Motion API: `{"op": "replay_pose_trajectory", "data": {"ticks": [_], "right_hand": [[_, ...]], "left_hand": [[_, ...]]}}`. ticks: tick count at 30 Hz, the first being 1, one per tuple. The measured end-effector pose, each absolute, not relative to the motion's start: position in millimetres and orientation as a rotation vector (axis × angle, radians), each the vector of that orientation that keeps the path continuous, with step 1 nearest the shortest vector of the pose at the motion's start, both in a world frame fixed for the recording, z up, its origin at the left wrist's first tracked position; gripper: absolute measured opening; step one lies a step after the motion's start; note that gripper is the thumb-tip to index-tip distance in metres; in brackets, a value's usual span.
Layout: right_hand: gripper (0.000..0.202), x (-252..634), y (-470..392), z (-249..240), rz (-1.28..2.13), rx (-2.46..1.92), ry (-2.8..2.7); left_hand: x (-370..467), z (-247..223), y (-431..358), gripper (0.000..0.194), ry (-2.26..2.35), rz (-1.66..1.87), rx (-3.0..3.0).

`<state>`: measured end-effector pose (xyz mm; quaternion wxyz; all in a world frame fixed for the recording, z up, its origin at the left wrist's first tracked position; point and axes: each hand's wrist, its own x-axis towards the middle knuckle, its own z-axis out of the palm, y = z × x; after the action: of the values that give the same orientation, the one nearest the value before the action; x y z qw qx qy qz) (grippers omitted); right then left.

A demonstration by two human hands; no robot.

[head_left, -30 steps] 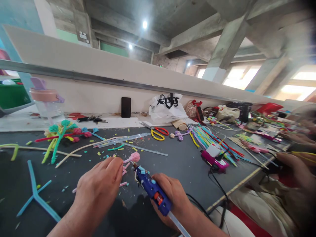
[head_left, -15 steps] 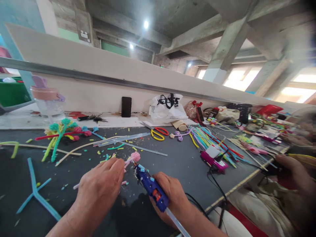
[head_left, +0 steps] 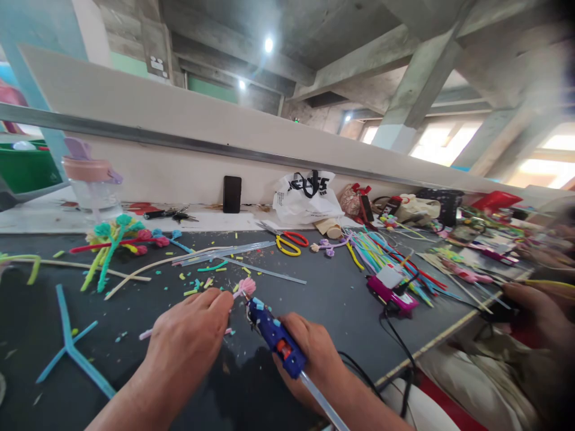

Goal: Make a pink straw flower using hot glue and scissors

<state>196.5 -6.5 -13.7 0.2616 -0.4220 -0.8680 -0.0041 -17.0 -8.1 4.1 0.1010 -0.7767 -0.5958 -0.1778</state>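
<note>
Bare concrete beams (head_left: pixel 245 27) hang above the long bench, whose dark tabletop (head_left: pixel 335 302) is littered with colourful snippets. From where I stand, this looks like the gluing step: a small pink chenille flower (head_left: pixel 247 286) is held up over the bench, between the two hands, with the nozzle of a blue hot-glue gun (head_left: pixel 272 332) right at the base of its head. Whether the tip actually touches, or glue is flowing, I can't make out.

The left hand (head_left: pixel 193 329) is closed in a pinch on the stem, fingertips together, only the top poking out past them. The right hand (head_left: pixel 312 353) is wrapped around the gun's handle, quite closed; its trigger finger is hidden from me. A clear glue stick (head_left: pixel 321 400) juts from the back of the gun.

I'd judge that the next move calls for keeping the bloom steady while placing a small, measured dab, with those pinching fingers clear of the hot tip. Yellow-and-red-handled scissors (head_left: pixel 288 246) lie farther back.
</note>
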Motion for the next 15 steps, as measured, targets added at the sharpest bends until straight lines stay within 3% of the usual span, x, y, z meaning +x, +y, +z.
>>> {"op": "replay_pose_trajectory", "data": {"ticks": [4, 6, 11, 15], "right_hand": [[0.015, 200.9, -5.2, -17.1, 0.051, -1.134, -2.21], [0.009, 202.4, -3.3, -19.5, 0.141, -1.147, -2.127], [0.013, 203.0, 0.6, -20.7, 0.18, -1.14, -1.947], [0.012, 204.6, -1.4, -17.6, 0.163, -1.126, -1.937]], "left_hand": [[-17.1, 0.6, -4.4, 0.024, -1.862, -0.611, -2.264], [-18.2, -3.4, 0.8, 0.022, -1.957, -0.826, -2.242], [-18.4, -7.5, 15.0, 0.014, -2.271, -1.788, -2.167], [-13.0, 0.2, 14.0, 0.023, -2.535, -2.713, -2.002]]}}
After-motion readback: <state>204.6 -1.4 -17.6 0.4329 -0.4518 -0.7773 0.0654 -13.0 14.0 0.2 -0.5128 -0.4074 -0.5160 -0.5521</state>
